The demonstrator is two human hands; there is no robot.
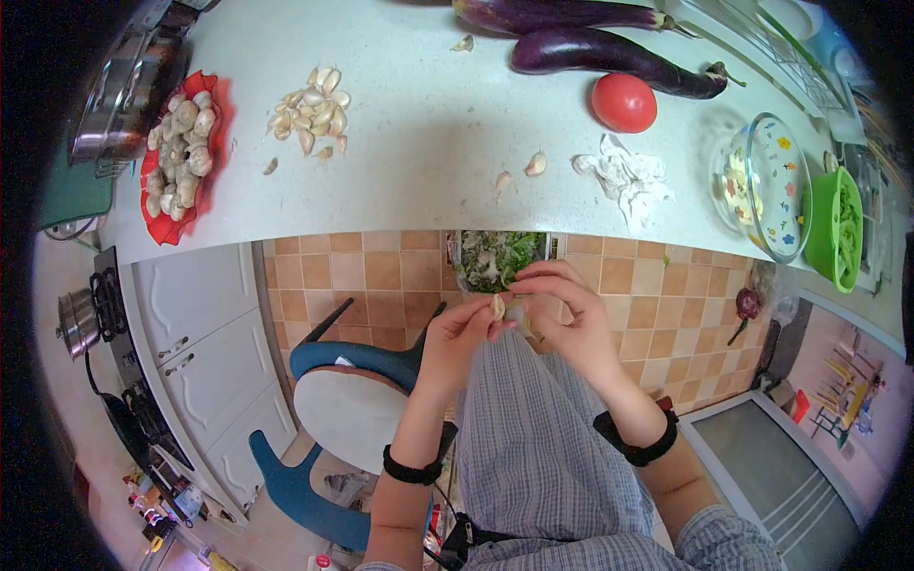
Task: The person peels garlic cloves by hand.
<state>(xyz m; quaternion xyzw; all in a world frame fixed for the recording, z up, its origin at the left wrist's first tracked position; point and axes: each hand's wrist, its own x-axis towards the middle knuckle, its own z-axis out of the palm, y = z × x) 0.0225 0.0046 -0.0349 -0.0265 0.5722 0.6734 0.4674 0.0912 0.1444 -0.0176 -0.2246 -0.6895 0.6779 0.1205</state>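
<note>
My left hand point(461, 331) pinches a garlic clove point(498, 306) between thumb and fingers, in front of the counter edge. Close beside it, my right hand point(569, 309) has its fingers bent toward the clove; whether its fingertips grip a bit of skin I cannot make out. Below both hands stands a bin point(500, 262) with green leaves and pale scraps. On the counter lie a pile of garlic cloves point(312, 112), two loose cloves point(535, 165) near the edge, and a red plate point(211, 143) heaped with garlic bulbs point(179, 152).
Two eggplants point(609, 59), a tomato point(625, 103) and a crumpled white tissue point(628, 178) lie on the white counter point(409, 181). At right stand a glass bowl point(781, 190) and a green basket point(838, 233). A blue chair point(328, 357) stands at lower left.
</note>
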